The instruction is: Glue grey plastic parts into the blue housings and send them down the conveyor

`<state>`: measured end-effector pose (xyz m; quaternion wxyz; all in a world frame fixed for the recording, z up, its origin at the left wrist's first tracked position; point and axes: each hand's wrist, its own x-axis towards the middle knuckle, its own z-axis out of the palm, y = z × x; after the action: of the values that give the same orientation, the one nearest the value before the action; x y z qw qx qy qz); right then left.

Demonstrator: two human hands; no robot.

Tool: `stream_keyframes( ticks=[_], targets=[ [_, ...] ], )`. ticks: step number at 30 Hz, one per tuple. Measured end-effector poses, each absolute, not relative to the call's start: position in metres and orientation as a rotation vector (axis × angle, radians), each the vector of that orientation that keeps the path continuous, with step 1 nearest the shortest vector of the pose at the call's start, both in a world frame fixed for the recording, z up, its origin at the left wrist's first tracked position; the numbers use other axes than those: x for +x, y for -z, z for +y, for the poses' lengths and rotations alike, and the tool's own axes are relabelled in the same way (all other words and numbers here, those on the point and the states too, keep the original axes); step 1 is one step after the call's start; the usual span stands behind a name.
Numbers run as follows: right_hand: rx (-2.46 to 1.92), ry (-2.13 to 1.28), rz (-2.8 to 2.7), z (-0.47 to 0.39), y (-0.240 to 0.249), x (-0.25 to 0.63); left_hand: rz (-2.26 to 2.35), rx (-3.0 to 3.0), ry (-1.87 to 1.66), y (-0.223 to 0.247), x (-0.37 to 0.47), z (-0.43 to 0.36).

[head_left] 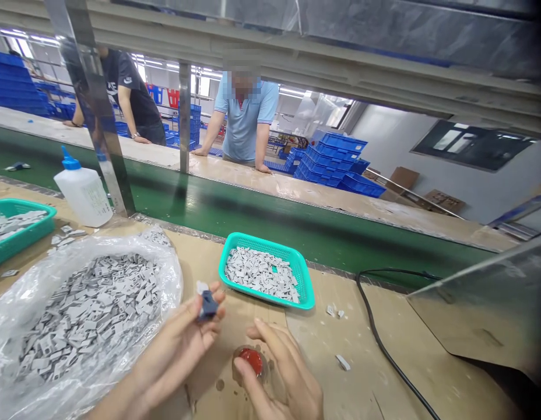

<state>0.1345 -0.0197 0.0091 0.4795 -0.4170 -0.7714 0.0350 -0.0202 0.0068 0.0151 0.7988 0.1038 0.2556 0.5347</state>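
Note:
Between the thumb and fingers of my left hand (189, 329) is a small dark blue part (208, 304), with a whitish piece (202, 287) at its top. My right hand (281, 370) has its thumb and fingers apart and nothing visible between them. Beneath it, a round red object (252, 360) rests on the cardboard-covered table (340, 373), with wet spots around it. A teal basket (311, 291) of small light grey pieces stands just beyond my hands. To the left lies an open clear plastic bag (172, 262) full of similar grey pieces.
A white bottle (84, 189) with a blue cap stands at the left, near another teal basket (23, 236). Loose pieces (343, 362) and a black cable (379, 341) lie at the right. Beyond the green belt (262, 219), two people lean on the far ledge near blue crates (327, 160).

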Motion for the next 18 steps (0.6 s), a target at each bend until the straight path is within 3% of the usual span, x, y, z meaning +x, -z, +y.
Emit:
stream_keyframes(
  ticks=[4,9,13,18],
  targets=[
    [-1.121,-0.050,-1.936,-0.007,-0.013,0.174,0.654,0.394,-1.245,-0.031,-0.048,0.018],
    [-1.615,-0.144,-2.006,0.045,-0.025,0.217,0.841,0.961,-1.252,-0.042,-0.055,0.056],
    [-1.738,-0.231,-2.152,0.091,-0.018,0.219,1.229,1.891,-0.911,-0.036,-0.042,0.127],
    [-1.882,-0.264,-2.169,0.111,0.000,0.216,1.526,2.147,-0.761,-0.012,-0.029,0.214]
  ],
)
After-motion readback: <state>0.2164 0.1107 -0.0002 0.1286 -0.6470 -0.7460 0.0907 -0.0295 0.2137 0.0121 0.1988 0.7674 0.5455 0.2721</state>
